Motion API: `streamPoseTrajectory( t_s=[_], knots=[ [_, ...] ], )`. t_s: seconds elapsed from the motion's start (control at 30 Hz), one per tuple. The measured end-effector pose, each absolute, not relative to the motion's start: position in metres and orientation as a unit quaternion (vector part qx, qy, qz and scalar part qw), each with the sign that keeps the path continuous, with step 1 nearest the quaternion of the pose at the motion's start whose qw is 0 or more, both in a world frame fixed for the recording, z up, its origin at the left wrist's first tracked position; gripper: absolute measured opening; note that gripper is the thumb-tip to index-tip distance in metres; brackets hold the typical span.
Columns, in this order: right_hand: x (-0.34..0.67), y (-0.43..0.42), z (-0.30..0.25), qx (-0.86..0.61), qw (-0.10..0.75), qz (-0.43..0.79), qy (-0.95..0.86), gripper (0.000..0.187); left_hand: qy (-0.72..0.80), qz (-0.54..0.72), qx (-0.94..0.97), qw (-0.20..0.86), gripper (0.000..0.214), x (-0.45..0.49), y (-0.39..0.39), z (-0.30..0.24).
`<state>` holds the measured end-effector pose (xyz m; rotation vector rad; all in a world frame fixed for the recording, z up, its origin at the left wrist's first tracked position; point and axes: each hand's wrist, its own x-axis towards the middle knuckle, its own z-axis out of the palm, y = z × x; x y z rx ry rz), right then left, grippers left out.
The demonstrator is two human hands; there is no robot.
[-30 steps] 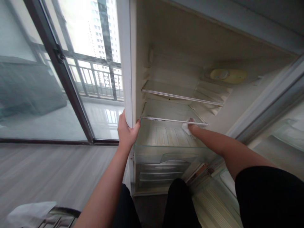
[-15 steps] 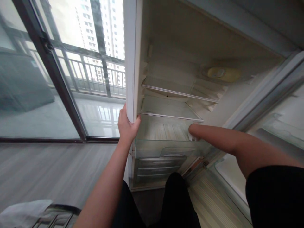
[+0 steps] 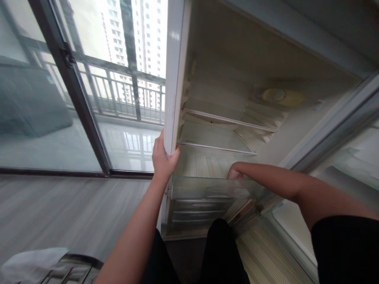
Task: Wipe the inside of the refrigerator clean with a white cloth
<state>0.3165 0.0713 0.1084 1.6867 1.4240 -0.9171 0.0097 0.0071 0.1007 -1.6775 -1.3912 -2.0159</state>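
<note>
An open, empty fridge (image 3: 237,71) stands before me. My left hand (image 3: 164,157) grips the front edge of its left side wall (image 3: 173,79), fingers wrapped round it. My right hand (image 3: 234,172) reaches inside, low over the ribbed cover (image 3: 207,165) above the clear crisper drawer (image 3: 207,193); its fingers are curled and mostly hidden behind the drawer's rim. The white cloth seen earlier in that hand does not show now. Two glass shelves (image 3: 219,136) sit above the hand.
The fridge door (image 3: 340,165) hangs open at the right with its door bins. A sliding glass balcony door (image 3: 74,98) with a dark frame is at the left, railing behind it. Grey wood floor (image 3: 59,213) lies below; a metal rack with white cloth (image 3: 53,266) is at bottom left.
My right hand has dropped from the lower glass shelf's front edge to the ribbed cover and slid left; the white cloth in it went out of sight. The left hand keeps its grip.
</note>
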Motion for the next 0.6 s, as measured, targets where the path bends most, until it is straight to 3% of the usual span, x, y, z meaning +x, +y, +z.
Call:
streamPoseTrajectory(
  t_s=[0.2, 0.4, 0.6],
  knots=[
    [0.247, 0.079, 0.096, 0.577, 0.423, -0.438, 0.545, 0.027, -0.478, -0.67, -0.56, 0.095, 0.069, 0.009, 0.009, 0.098],
    [0.153, 0.07, 0.066, 0.368, 0.259, -0.482, 0.752, 0.024, -0.492, -0.668, -0.55, 0.1, 0.068, 0.008, 0.01, 0.096],
    [0.112, 0.07, 0.059, 0.272, 0.223, -0.306, 0.885, 0.021, -0.508, -0.667, -0.538, 0.087, 0.062, 0.009, 0.007, 0.098]
  ],
)
